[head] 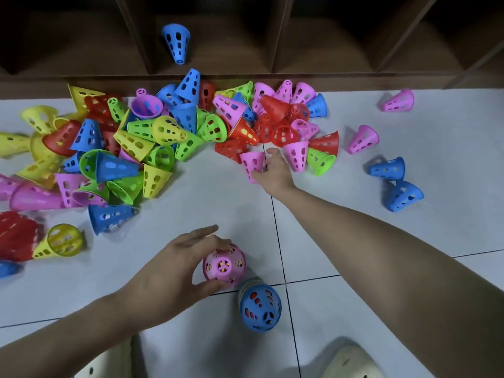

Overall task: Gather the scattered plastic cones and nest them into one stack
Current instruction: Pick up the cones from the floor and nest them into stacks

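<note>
On white floor tiles (218,192), cones (152,132) lie before seemingly wooden shelving (272,36).

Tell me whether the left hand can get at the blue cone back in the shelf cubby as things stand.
Probably not. The left hand already holds the pink stack, and the blue cone lies inside the shelf, beyond the pile of cones, well past where the right hand reaches.

A: Lighting? B: Bright, even on the tiled floor (354,241); soft shadows fall left of the cones; shelf cubbies (327,28) v. dark. A: Sharpness? B: Centre ok; motion blur at the left edge, esp. the red cones (16,236); wide-angle bend at the edges, bottom corners dim.
</note>
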Demonstrator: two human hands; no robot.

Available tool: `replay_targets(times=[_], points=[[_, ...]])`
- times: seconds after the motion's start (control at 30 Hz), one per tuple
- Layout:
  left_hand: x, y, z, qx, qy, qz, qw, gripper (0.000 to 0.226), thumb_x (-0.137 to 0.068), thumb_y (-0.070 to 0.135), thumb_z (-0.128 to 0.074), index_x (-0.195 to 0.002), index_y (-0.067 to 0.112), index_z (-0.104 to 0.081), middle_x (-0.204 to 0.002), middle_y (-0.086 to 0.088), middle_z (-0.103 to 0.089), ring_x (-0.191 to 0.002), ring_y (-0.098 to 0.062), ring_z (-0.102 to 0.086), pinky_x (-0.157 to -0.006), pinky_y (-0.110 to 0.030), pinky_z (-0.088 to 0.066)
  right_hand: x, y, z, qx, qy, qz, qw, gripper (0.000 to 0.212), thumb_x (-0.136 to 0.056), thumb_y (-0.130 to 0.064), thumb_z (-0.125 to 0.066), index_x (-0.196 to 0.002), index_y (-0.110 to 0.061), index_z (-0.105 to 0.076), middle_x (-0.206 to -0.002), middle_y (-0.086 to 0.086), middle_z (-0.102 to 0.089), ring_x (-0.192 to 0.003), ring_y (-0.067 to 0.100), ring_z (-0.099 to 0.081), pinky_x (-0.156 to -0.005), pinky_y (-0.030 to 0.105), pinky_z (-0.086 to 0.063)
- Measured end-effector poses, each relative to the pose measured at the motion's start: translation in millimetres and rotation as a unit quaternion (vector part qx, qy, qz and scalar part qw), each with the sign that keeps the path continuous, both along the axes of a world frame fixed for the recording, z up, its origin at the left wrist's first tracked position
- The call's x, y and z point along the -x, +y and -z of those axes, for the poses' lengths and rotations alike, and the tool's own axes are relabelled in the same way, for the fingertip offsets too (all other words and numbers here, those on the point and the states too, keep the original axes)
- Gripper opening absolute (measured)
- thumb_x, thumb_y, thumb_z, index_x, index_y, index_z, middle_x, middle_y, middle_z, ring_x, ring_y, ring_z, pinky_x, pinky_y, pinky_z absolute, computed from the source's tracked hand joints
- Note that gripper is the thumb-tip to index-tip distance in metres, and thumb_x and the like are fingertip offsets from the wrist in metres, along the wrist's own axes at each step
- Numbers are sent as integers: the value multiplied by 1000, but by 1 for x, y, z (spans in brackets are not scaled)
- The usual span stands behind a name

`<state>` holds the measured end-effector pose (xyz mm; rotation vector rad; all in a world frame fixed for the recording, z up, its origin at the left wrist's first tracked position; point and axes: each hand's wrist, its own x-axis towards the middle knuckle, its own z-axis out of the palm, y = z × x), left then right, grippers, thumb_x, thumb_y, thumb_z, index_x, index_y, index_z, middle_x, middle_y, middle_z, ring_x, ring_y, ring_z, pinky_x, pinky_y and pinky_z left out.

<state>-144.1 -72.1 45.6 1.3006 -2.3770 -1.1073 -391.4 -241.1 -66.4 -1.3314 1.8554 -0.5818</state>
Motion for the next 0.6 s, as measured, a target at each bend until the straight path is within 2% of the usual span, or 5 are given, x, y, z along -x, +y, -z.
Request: replay_targets(times=[0.07,0.2,0.37,0.47,0.6], points=[[1,-2,1,1,-9,6,1000,56,-77,63,-71,-127,45,-51,-129,34,-50,-136,14,-33,-102,-3,-32,-4,2,4,2,0,0,1000,65,-74,-20,-79,-128,-16,-42,-117,8,-59,-91,21,-64,-74,35,-55],[2,-9,0,-9,1,24,1000,50,-78,70,-63,-119,42,-54,-119,21,-61,-111,1,-56,-88,-12,-45,-5,6,-1,19,23,-47,998,81,-80,-21,-75,-149,-27,-34,-126,4,-44,-103,19,-57,-85,34,-54],[1,-11,4,-32,22,24,999,48,-79,70,-64,-117,43,-50,-116,25,-62,-102,-1,-62,-81,-25,-54,-2,3,-4,-6,79,-94,992,28,-81,-26,-77,-94,-19,-53,-109,6,-43,-83,22,-56,-74,30,-51],[0,-11,6,-34,29,24,999,47,-79,67,-66,-117,44,-49,-118,25,-62,-103,0,-62,-81,-24,-54,6,9,-1,-15,66,-87,994,44,-80,-24,-80,-66,-20,-39,-103,6,-40,-75,19,-49,-67,25,-42],[-1,-10,7,-32,31,26,999,51,-78,77,-57,-118,47,-47,-120,26,-61,-104,1,-61,-82,-20,-53,20,27,-9,-2,15,-82,996,53,-78,-12,-81,-59,-18,-32,-87,4,-41,-75,-2,-47,-52,5,-36]])
